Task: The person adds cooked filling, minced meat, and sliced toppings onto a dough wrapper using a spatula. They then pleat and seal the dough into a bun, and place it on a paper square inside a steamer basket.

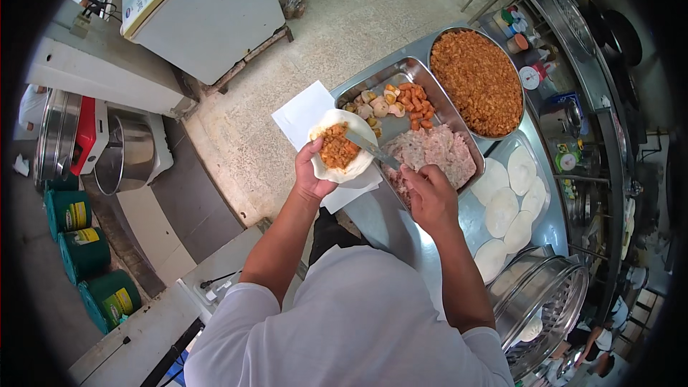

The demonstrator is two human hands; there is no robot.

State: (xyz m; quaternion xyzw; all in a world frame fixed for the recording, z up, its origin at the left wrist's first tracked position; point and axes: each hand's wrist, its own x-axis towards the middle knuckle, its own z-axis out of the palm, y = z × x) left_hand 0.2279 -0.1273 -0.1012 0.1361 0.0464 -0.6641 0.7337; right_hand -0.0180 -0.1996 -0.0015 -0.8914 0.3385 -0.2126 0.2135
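Observation:
My left hand (314,169) cups a round dough wrapper (352,173) with a mound of orange-brown filling (338,148) in its middle. In my right hand (431,196) is a flat metal spatula (371,146), its blade tip at the filling. Under and beyond my right hand lies a rectangular steel tray (480,157). It holds pink minced meat (435,153), cut sausage pieces (416,105) and egg pieces (379,105). Several flat dough rounds (502,212) lie to the right of the tray, some overlapping.
A round pan of orange-brown filling (475,83) stands beyond the tray. White paper sheets (301,110) stick out at the table's left edge. Stacked steamer trays (537,306) stand near my right elbow, a pale bun (531,329) inside. Green buckets (110,301) and a steel pot (126,153) are at left.

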